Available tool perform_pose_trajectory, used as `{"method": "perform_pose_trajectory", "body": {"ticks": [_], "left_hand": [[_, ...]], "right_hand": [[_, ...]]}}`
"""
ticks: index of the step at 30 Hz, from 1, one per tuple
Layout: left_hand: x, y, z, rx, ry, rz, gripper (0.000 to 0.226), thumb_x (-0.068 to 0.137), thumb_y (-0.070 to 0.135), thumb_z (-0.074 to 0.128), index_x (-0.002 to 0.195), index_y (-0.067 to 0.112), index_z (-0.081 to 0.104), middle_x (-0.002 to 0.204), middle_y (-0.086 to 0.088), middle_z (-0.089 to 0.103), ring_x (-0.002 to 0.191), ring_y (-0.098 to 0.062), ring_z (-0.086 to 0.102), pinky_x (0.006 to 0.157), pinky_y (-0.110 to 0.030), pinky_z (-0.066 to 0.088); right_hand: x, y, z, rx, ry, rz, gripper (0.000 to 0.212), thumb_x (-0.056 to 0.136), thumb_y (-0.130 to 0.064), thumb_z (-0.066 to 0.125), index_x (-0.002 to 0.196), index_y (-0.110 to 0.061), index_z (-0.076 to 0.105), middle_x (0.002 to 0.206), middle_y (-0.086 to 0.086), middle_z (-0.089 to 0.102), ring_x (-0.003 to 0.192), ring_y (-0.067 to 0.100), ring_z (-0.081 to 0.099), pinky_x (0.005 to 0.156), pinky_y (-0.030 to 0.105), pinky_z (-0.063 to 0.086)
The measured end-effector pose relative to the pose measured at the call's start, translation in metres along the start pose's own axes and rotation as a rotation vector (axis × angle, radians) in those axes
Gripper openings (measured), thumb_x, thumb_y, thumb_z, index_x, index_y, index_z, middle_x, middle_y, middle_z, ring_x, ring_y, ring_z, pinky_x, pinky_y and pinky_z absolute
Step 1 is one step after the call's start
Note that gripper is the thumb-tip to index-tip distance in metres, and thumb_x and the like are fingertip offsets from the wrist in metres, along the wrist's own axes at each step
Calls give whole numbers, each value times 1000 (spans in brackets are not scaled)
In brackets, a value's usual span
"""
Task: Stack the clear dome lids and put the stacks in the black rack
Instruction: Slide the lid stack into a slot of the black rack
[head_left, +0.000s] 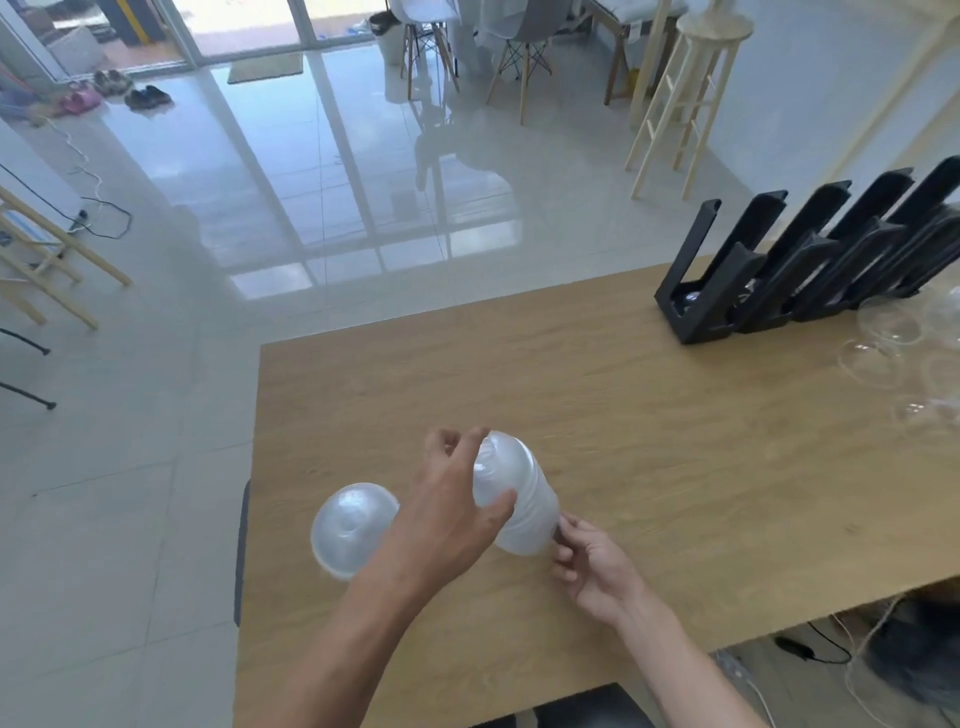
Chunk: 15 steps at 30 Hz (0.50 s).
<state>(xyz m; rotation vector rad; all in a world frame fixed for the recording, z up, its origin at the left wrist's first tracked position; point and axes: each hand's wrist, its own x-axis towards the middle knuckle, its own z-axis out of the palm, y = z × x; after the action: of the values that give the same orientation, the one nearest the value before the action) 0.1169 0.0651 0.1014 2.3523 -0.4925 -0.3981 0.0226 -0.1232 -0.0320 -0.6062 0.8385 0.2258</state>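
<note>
Left hand (457, 499) grips the stack of lids (511, 493); right hand (587, 561) pinches its base. Stack's long axis points up-right toward the rack (810, 265), nearer the right hand.

The stack of lids (514, 493) is seen as clear and milky white, and the table (649, 415) as light brown with wood grain. The rack (810, 260) is black, and the floor (311, 208) is tiled in pale grey.

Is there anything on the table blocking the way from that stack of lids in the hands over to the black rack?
Nothing visible does. The stack of lids, held by the left hand and right hand, has bare table between it and the black rack. Loose lids lie beside the rack, off the direct line.
</note>
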Motion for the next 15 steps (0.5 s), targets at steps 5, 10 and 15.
{"method": "perform_pose_trajectory", "body": {"ticks": [5, 10, 15], "left_hand": [[12, 22, 12, -5, 42, 37, 69, 92, 42, 71, 152, 35, 40, 145, 15, 39, 132, -7, 44, 98, -22, 35], [47, 58, 13, 20, 106, 89, 68, 91, 43, 73, 150, 32, 42, 146, 14, 47, 134, -7, 44, 102, -23, 33], [95, 116, 6, 43, 158, 130, 70, 90, 46, 76, 151, 32, 45, 149, 10, 48, 128, -17, 56, 102, -33, 45]], "right_hand": [[-5, -15, -3, 140, 30, -7, 14, 107, -5, 50, 104, -10, 63, 71, -4, 53, 42, 5, 39, 34, 19, 26], [1, -66, -7, 170, 6, -46, 14, 106, -8, 54, 96, -14, 61, 70, -6, 52, 41, 4, 37, 34, 19, 25], [3, -148, -7, 225, -108, -74, 10, 104, -12, 57, 94, -16, 60, 72, -6, 53, 42, 5, 37, 36, 19, 26]]}}
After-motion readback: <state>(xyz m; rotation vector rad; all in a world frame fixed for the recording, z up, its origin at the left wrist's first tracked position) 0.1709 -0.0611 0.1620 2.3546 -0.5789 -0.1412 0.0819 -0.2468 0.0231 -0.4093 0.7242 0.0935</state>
